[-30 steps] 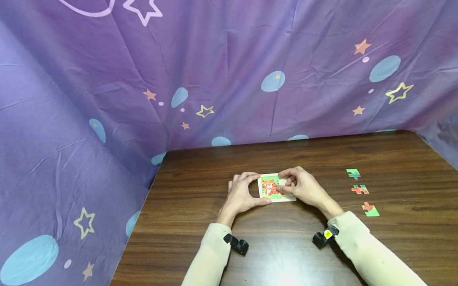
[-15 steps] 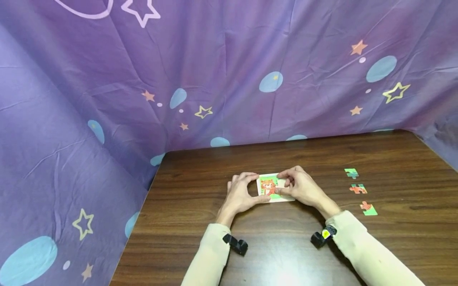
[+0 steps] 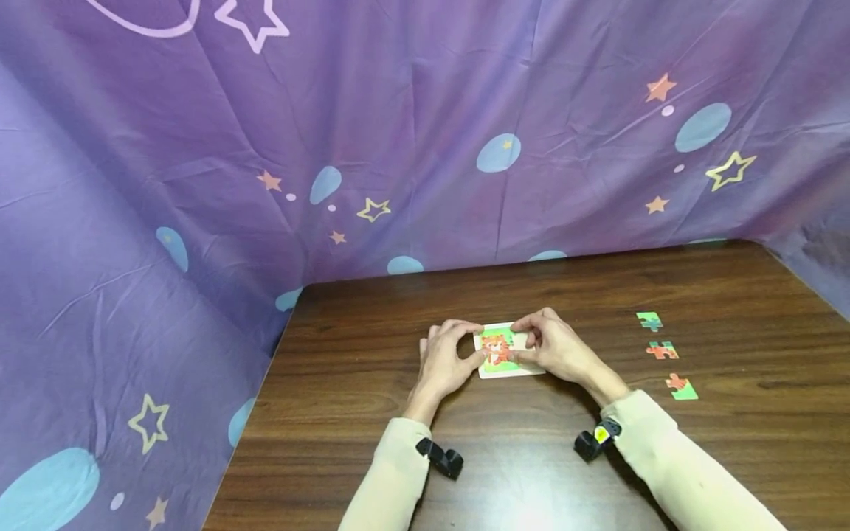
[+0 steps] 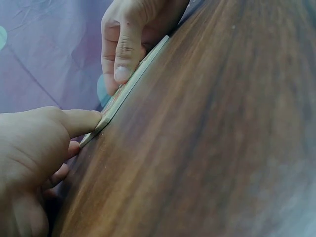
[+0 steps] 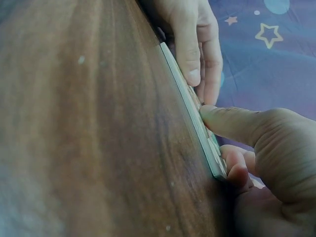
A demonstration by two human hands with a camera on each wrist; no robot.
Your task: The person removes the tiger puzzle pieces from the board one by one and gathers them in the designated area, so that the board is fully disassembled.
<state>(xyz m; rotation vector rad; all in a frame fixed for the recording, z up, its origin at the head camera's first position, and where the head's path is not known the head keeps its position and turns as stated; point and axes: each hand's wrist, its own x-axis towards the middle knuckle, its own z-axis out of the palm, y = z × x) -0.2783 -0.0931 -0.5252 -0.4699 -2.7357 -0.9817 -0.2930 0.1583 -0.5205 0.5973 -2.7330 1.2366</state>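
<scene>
- The small square puzzle board with a white frame and an orange tiger on green [image 3: 502, 351] lies flat on the dark brown wooden table [image 3: 372, 354], near the middle of it, between the two hands.
- The left hand [image 3: 443, 361] sits at the board's left edge — its fingers arch over the far left corner and its thumb presses on the near left part, so the hand pinches the board's left side. In the left wrist view the thumb tip [image 4: 86, 121] touches the thin board edge [image 4: 129, 89].
- The right hand [image 3: 554, 345] covers the board's right side, fingers curled over the far right edge and thumb on the picture face, clamped on the board. In the right wrist view its thumb [image 5: 224, 123] presses the board's upper face [image 5: 190, 106].
- Both forearms wear cream sleeves [image 3: 671, 461], each with a small black camera mount at the wrist [image 3: 440, 457].
- Three loose jigsaw pieces lie well apart to the right: a green-and-teal piece [image 3: 649, 321], an orange-and-green piece [image 3: 662, 350] and an orange piece with a green corner [image 3: 682, 386].
- A purple cloth with stars and blue ovals [image 3: 398, 147] hangs behind and to the left — no writing can be read anywhere.
</scene>
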